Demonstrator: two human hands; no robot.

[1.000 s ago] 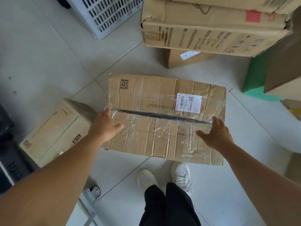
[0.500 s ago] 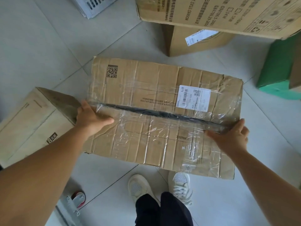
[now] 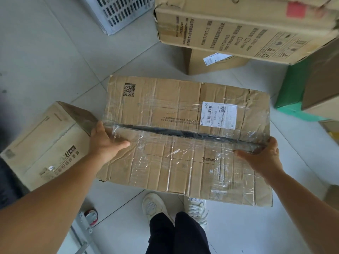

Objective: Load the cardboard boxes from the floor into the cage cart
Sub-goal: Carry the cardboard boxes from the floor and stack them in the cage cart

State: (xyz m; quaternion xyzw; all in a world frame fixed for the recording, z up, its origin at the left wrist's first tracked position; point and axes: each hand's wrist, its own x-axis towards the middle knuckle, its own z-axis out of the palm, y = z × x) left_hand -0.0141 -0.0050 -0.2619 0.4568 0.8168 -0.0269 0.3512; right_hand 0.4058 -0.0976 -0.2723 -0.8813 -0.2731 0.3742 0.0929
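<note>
Brown taped box point(image 3: 183, 143), white label point(image 3: 218, 115), green box point(image 3: 291, 88), pale grey floor point(image 3: 45, 70)

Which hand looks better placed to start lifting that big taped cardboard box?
Neither alone, probably. The left hand grips the left end of the big taped cardboard box and the right hand grips its right end, so both look ready to lift together.

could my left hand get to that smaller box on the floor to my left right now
Probably yes, but not while loaded. The smaller box sits right beside your left hand, nothing between them. That hand is gripping the taped box's left end, though, so you'd have to let go first.
</note>
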